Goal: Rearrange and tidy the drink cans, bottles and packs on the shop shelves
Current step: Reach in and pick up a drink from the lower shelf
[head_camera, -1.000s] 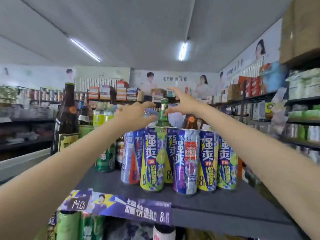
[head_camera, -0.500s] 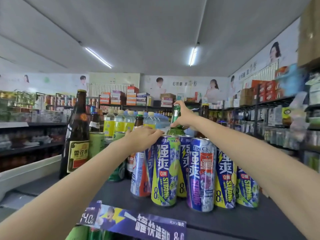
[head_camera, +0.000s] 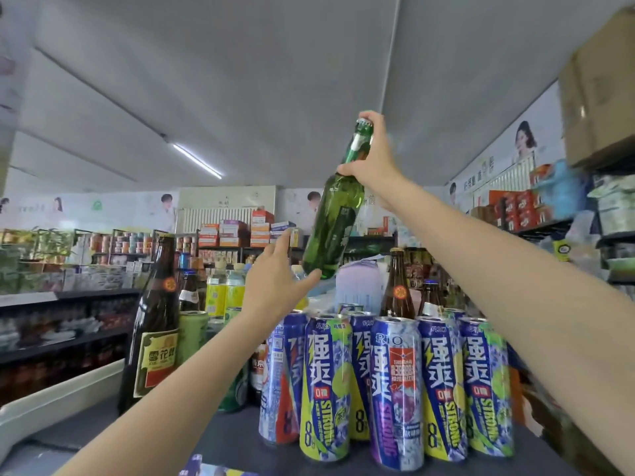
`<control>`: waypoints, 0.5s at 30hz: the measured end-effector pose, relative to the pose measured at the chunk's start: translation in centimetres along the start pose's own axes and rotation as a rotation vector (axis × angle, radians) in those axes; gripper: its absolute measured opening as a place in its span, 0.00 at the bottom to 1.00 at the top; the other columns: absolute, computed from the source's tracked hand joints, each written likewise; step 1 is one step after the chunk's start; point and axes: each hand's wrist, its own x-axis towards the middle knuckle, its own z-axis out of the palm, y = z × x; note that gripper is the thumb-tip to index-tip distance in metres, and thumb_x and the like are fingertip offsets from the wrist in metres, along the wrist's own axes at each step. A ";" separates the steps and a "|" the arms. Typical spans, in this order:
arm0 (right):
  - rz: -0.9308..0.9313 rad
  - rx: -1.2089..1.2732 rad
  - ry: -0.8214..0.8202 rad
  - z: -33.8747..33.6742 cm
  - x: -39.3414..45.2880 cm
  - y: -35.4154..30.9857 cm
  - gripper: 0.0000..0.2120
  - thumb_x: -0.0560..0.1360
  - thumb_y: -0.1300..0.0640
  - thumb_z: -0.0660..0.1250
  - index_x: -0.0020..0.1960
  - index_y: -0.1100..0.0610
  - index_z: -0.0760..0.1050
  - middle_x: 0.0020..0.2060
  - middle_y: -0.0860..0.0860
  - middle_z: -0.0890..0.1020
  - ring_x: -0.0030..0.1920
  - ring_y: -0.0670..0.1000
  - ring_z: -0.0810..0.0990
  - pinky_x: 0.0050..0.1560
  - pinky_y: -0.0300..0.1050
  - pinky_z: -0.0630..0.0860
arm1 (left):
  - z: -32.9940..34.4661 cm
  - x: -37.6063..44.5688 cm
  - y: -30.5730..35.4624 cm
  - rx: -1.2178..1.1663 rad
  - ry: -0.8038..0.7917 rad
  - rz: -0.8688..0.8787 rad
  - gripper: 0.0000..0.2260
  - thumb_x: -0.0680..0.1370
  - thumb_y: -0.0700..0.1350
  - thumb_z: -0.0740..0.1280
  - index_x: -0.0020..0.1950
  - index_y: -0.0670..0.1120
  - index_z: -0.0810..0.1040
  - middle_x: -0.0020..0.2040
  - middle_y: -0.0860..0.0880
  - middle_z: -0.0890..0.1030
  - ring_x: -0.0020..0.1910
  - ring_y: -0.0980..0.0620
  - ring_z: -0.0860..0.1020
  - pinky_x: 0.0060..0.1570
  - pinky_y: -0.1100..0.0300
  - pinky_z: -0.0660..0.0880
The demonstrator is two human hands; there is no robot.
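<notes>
1. Open air fills the upper half of the frame, above the can tops.
2. The row of tall RIO cans [head_camera: 388, 386] walls off the shelf [head_camera: 233, 438] front at lower centre.
3. Brown bottles [head_camera: 397, 286] stand close behind them.
4. A large brown beer bottle [head_camera: 156, 324] blocks the left; bare shelf lies in front of it.

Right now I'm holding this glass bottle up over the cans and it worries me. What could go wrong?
The right hand grips the green bottle only by its neck, tilted, high above the tall cans; a slip could drop glass onto them. The left hand is open beside the bottle's base, not yet clearly supporting it. Both forearms reach over the cans, close to the brown bottle, so lowering carelessly could knock something over.
</notes>
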 end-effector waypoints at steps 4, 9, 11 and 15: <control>0.034 0.251 0.045 -1.5 -1.1 -4.7 0.37 0.68 0.72 0.70 0.67 0.47 0.58 0.52 0.51 0.71 0.46 0.50 0.76 0.43 0.47 0.80 | -2.3 -0.5 0.7 -0.175 0.005 -0.032 0.47 0.67 0.56 0.74 0.76 0.52 0.47 0.74 0.48 0.61 0.71 0.47 0.63 0.67 0.49 0.63; 0.218 0.587 -0.006 -0.5 -8.3 -8.5 0.36 0.68 0.69 0.72 0.67 0.49 0.59 0.51 0.56 0.77 0.41 0.53 0.81 0.39 0.46 0.80 | -7.7 -7.6 0.0 -0.313 -0.061 0.016 0.40 0.66 0.48 0.77 0.72 0.55 0.59 0.59 0.56 0.76 0.52 0.60 0.77 0.46 0.78 0.69; 0.263 0.625 -0.033 0.5 -12.9 -9.1 0.32 0.68 0.65 0.73 0.67 0.56 0.64 0.50 0.55 0.79 0.44 0.53 0.81 0.48 0.50 0.80 | -10.1 -12.4 -1.4 -0.354 -0.069 0.014 0.38 0.65 0.45 0.77 0.70 0.56 0.62 0.55 0.63 0.76 0.49 0.71 0.75 0.42 0.82 0.66; 0.474 0.550 -0.231 3.1 -25.4 -8.7 0.24 0.66 0.54 0.74 0.58 0.61 0.73 0.51 0.54 0.82 0.51 0.52 0.82 0.55 0.55 0.78 | -13.9 -22.5 -6.4 -0.335 -0.253 0.014 0.40 0.63 0.47 0.79 0.66 0.66 0.60 0.55 0.74 0.72 0.54 0.77 0.70 0.48 0.81 0.65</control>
